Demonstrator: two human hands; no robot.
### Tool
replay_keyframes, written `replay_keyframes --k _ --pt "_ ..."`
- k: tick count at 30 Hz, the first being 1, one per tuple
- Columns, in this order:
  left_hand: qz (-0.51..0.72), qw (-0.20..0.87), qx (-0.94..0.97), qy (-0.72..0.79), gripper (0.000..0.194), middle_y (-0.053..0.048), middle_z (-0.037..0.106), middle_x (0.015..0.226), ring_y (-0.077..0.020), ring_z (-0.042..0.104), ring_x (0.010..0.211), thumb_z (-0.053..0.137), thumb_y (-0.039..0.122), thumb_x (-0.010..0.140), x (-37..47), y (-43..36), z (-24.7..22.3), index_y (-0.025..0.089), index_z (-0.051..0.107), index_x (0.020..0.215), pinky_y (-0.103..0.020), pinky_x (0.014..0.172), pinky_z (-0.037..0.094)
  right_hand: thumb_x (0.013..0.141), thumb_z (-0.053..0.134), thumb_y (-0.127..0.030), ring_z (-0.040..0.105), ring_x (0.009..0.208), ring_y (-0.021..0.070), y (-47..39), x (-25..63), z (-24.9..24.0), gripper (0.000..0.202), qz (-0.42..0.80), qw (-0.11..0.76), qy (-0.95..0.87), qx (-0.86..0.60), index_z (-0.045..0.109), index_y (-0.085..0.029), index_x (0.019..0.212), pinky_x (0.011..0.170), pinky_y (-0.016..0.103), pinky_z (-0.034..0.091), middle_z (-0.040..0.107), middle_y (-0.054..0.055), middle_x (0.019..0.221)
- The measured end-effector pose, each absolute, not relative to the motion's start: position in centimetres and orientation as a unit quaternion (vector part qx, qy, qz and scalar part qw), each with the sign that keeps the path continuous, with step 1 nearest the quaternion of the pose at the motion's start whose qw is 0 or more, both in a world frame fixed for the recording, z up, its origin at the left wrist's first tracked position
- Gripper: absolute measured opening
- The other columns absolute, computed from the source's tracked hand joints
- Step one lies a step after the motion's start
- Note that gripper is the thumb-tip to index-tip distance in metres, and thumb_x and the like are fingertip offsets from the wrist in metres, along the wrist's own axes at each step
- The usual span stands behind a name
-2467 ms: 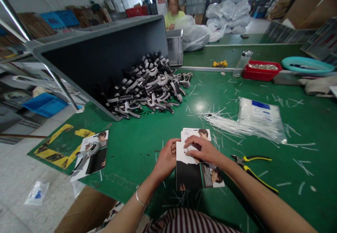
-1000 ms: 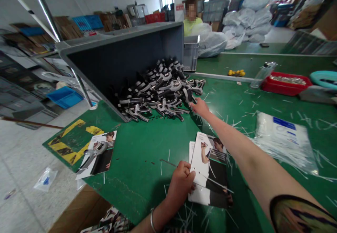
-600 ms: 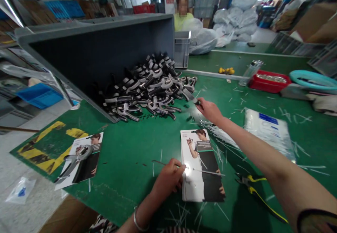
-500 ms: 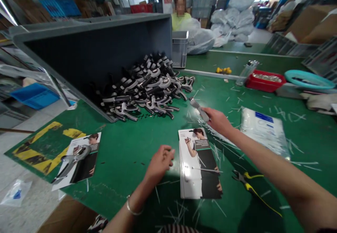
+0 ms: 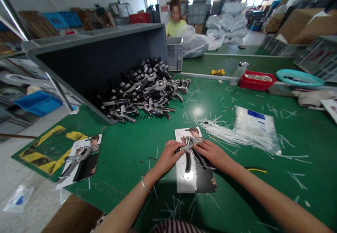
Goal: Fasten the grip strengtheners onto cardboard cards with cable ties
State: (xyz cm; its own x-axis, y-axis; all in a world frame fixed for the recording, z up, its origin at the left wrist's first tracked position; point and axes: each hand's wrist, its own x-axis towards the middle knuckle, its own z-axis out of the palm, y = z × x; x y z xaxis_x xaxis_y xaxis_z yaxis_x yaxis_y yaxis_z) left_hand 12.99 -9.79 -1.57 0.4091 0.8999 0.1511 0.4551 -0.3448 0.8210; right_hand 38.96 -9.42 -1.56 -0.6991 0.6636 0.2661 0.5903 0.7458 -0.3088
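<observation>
A grey-and-black hand grip exerciser (image 5: pixel 188 162) lies over a stack of printed backing cards (image 5: pixel 186 185), its handles toward me. My left hand (image 5: pixel 170 154) has its fingers closed on the exerciser's left side. From the other side, my right hand (image 5: pixel 215 155) grips it near the top of the right handle. A thin white tie shows at that handle, partly hidden by my fingers. At the left, another hand grip exerciser (image 5: pixel 83 154) rests on its own card (image 5: pixel 93 161). The pliers' yellow handle (image 5: pixel 256 170) shows behind my right forearm.
A tipped grey crate (image 5: pixel 100 27) spills a heap of hand grip exercisers (image 5: pixel 147 89). White cable ties (image 5: pixel 223 129) and a plastic bag (image 5: pixel 256 126) lie at right. Behind stand a red tray (image 5: pixel 256 80) and a turquoise basin (image 5: pixel 300 77). A person (image 5: pixel 176 24) is beyond.
My right hand has brought a hand grip exerciser from near the heap onto the card stack. My left hand has moved up and right and taken hold of it too.
</observation>
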Motion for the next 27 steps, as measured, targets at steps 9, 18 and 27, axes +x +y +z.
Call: replay_keyframes --k 9,18,27 --pt "0.295 0.267 0.787 0.472 0.026 -0.008 0.067 0.108 -0.0221 0.055 0.104 0.049 0.021 0.094 15.2 -6.8 -0.9 0.02 0.069 0.111 -0.038 0.098 0.037 0.091 0.057 -0.019 0.054 0.102 0.0242 -12.8 37.2 0.2 0.012 0.205 0.22 -0.847 -0.438 0.064 -0.021 0.101 0.09 0.041 0.048 0.061 0.009 0.106" --pt "0.336 0.349 0.752 0.447 0.009 -0.002 0.072 0.095 -0.0213 0.058 0.101 0.064 0.023 0.085 17.0 -7.9 -2.5 0.023 0.072 0.089 -0.037 0.097 0.039 0.094 0.049 -0.013 0.053 0.1 0.0226 -12.5 36.1 -0.7 0.019 0.215 0.251 -0.846 -0.419 0.065 -0.02 0.099 0.089 0.038 0.047 0.061 0.008 0.104" --pt "0.371 0.374 0.723 0.446 0.01 -0.003 0.071 0.095 -0.0196 0.059 0.101 0.064 0.026 0.087 17.0 -7.9 -3.3 0.022 0.072 0.09 -0.034 0.096 0.043 0.089 0.062 -0.027 0.06 0.092 0.0207 -10.9 35.1 -2.5 0.012 0.301 0.384 -0.718 -0.497 0.067 -0.022 0.08 0.087 0.038 0.048 0.065 0.004 0.091"
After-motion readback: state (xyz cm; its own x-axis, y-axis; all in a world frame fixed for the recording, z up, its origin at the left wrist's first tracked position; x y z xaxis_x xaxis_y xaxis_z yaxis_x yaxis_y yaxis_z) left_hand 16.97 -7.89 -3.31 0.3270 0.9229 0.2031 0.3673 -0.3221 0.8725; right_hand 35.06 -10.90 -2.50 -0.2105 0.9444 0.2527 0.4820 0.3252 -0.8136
